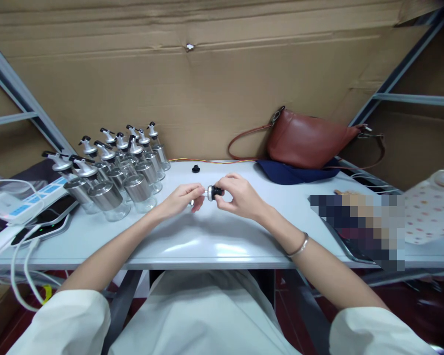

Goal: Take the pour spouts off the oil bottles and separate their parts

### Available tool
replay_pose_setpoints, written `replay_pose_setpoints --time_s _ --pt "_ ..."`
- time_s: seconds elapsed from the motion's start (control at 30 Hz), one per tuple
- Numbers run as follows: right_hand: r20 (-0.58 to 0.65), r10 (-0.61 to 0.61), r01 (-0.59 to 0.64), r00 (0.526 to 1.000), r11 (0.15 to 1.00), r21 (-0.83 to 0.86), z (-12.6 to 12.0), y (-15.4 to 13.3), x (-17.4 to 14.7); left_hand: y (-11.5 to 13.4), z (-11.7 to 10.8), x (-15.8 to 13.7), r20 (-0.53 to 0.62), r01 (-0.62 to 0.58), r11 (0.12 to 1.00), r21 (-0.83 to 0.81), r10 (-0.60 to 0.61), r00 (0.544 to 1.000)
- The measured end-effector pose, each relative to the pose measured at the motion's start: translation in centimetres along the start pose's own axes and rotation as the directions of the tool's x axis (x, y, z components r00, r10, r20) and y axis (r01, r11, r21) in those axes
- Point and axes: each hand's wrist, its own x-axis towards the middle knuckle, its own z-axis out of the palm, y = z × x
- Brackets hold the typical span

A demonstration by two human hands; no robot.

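Your left hand (181, 199) and right hand (239, 195) are both pinched shut on a small silver-and-black dispenser cap (212, 192), held just above the surface (192, 241), right of the bottle cluster (114, 167). It looks light, rigid and slippery on the metal, so grip the black end firmly. Your fingers hide its details.

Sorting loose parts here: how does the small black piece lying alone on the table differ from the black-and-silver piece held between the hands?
The small black piece lies alone on the grey table near the cardboard; the black-and-silver piece is pinched above it by the left hand and right hand. The lone one looks all black; the held one has a silver collar. Both are small and dark.
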Motion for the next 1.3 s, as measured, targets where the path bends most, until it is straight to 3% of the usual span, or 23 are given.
replay_pose_setpoints --time_s 0.1,0.2,0.27,0.37,0.53,0.67,0.83,0.97,1.17,1.3 --pt "0.074 0.240 -0.249 0.968 0.956 0.158 0.1 0.2 0.0 -0.5 0.5 -0.2 -0.139 -0.164 0.923 0.347 0.223 0.965" --pt "0.205 0.377 -0.422 0.903 0.866 0.267 0.0 0.0 0.0 -1.2 0.3 -0.2 -0.067 -0.283 0.716 0.638 0.418 0.906" --pt "0.231 0.398 -0.456 0.888 0.830 0.321 -0.1 -0.2 0.1 -1.5 0.0 -0.2 -0.031 -0.311 0.617 0.723 0.478 0.878" --pt "0.207 0.383 -0.434 0.900 0.820 0.372 -0.2 -0.3 0.2 -1.3 -0.3 -0.1 -0.036 -0.284 0.597 0.750 0.465 0.884" --pt "0.141 0.334 -0.362 0.932 0.878 0.312 -0.1 -0.2 0.2 -0.5 -0.4 0.1 -0.113 -0.203 0.736 0.646 0.355 0.928" --pt "-0.012 0.104 -0.102 0.995 0.988 0.118 -0.1 -0.1 0.0 -0.4 -0.5 0.3 -0.207 -0.118 0.862 0.493 0.248 0.946" --pt "-0.061 -0.114 0.112 0.992 0.993 -0.033 -0.2 -0.3 0.0 -0.2 -0.4 0.4 -0.262 -0.054 0.978 0.202 0.107 0.959" --pt "-0.166 -0.228 0.207 0.959 0.969 -0.131 -0.1 -0.6 0.0 0.5 0.1 0.3 -0.331 -0.010 0.999 -0.039 -0.004 0.944" --pt "-0.293 -0.361 0.303 0.885 0.926 -0.226 -0.2 -0.8 0.0 1.1 -0.1 1.1 -0.320 0.030 0.945 -0.327 -0.141 0.937" --pt "-0.425 -0.291 0.246 0.857 0.956 -0.157 -0.8 -0.6 -0.1 0.0 -1.8 1.6 -0.519 -0.054 0.919 -0.391 -0.172 0.837"
